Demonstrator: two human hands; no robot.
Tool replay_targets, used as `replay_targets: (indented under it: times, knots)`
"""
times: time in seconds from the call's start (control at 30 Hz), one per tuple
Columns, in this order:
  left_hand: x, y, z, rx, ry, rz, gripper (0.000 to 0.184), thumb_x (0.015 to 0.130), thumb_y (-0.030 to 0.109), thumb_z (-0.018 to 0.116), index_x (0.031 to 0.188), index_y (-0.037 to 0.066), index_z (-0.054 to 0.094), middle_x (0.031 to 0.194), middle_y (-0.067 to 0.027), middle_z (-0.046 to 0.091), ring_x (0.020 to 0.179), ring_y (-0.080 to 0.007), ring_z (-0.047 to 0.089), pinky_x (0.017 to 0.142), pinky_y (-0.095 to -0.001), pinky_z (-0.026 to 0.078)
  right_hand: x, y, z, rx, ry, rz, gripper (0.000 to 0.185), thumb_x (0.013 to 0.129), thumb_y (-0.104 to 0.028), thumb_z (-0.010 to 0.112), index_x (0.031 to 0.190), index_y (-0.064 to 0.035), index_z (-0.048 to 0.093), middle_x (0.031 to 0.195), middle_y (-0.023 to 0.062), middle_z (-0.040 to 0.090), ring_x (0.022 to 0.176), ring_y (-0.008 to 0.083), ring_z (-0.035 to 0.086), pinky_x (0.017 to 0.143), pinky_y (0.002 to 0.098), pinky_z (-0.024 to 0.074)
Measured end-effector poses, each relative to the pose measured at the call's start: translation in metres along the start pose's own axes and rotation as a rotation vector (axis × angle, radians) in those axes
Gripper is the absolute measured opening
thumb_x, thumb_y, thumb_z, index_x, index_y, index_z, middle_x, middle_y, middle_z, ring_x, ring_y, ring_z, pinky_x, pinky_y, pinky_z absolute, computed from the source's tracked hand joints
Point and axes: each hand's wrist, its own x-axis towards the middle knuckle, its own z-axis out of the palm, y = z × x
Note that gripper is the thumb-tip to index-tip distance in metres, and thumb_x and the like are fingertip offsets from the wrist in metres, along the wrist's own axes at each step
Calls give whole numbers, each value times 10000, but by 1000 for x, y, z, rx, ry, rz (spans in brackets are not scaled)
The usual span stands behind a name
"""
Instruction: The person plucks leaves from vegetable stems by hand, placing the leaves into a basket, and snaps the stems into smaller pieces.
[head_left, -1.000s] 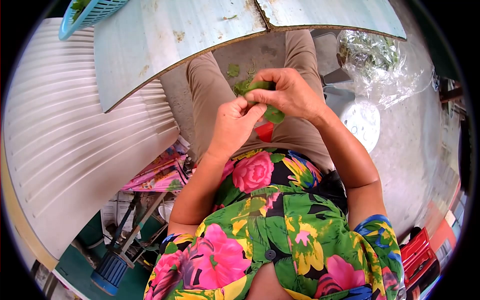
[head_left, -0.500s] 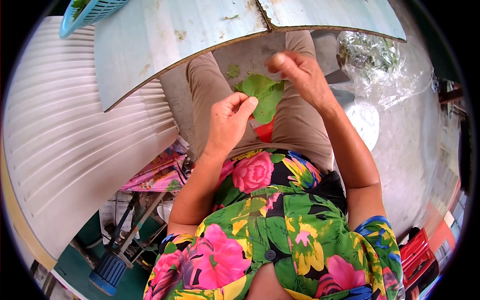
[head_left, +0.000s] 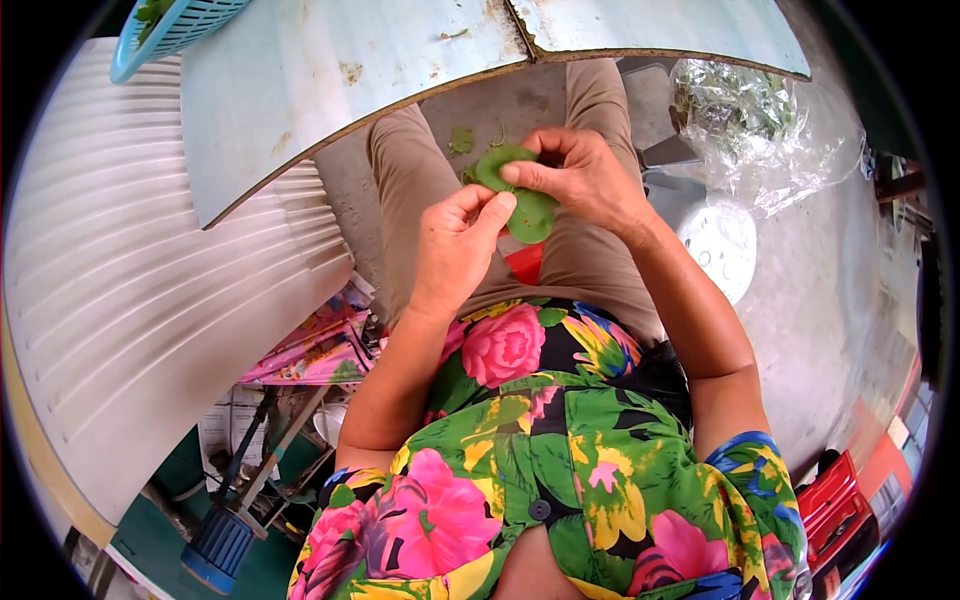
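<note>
A bunch of round green leaves (head_left: 531,217) is held over my lap, between my knees. My left hand (head_left: 459,241) pinches it from the left with thumb and forefinger. From the right, my right hand (head_left: 585,178) grips the upper leaf between thumb and fingers. The stems inside my fingers are hidden. Below the leaves, part of a red object (head_left: 525,264) shows between my thighs; I cannot make out what it is.
A pale blue tabletop (head_left: 350,110) lies ahead, with a blue basket (head_left: 178,40) at its left. Leaf scraps (head_left: 461,140) are on the floor. A clear plastic bag of greens (head_left: 745,110) and a white stool (head_left: 720,245) stand right. A corrugated panel (head_left: 130,260) is left.
My right hand has come down and left onto the leaves and closed on the upper one. My left hand keeps its pinch in nearly the same place.
</note>
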Motion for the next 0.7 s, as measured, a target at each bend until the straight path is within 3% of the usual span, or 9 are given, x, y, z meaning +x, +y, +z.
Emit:
replay_targets:
  times: [0.1,0.23,0.33,0.43,0.57,0.63,0.7]
  knots:
    - [0,2,-4,22,6,1,169,821,147,566,750,-6,574,571,49,474,475,-1,367,430,-163,293,5,5,5,43,188,-40,172,792,-196,619,768,-29,585,679,-49,540,623,16,447,553,167,364]
    - [0,1,-13,-3,7,-7,164,821,144,566,738,2,572,565,46,471,462,-6,363,428,-162,295,12,5,-10,164,329,-5,227,797,-258,609,760,-36,581,725,-12,542,665,52,494,633,183,401]
    - [1,-1,-9,-58,23,-21,138,819,134,563,709,52,546,551,39,459,450,-15,365,400,-157,250,7,-2,2,83,298,-121,239,775,-253,634,736,-22,583,650,-6,560,585,52,478,542,188,391]
    - [0,3,-3,-45,28,10,165,823,145,564,733,7,570,545,49,453,450,-2,348,400,-158,271,5,10,-3,91,39,11,221,776,-219,637,745,-8,580,654,-10,548,595,53,480,539,195,398]
    - [0,0,-7,-40,44,17,159,823,142,564,731,12,568,545,51,449,447,-2,350,392,-156,254,9,13,-4,164,211,-76,214,782,-209,630,717,-15,568,628,-11,533,553,55,467,505,195,379]
    - [1,-2,-10,-57,32,12,161,824,144,565,725,18,563,549,51,446,446,-4,355,392,-158,255,8,6,-12,146,300,28,177,799,-214,612,728,-57,571,651,-37,519,605,44,459,561,185,376]
    - [2,-4,-10,-78,35,15,161,825,147,565,726,20,561,549,51,445,445,-4,354,391,-158,254,7,10,-18,130,280,10,245,816,-288,581,797,-44,586,666,-19,526,607,63,476,571,197,393]
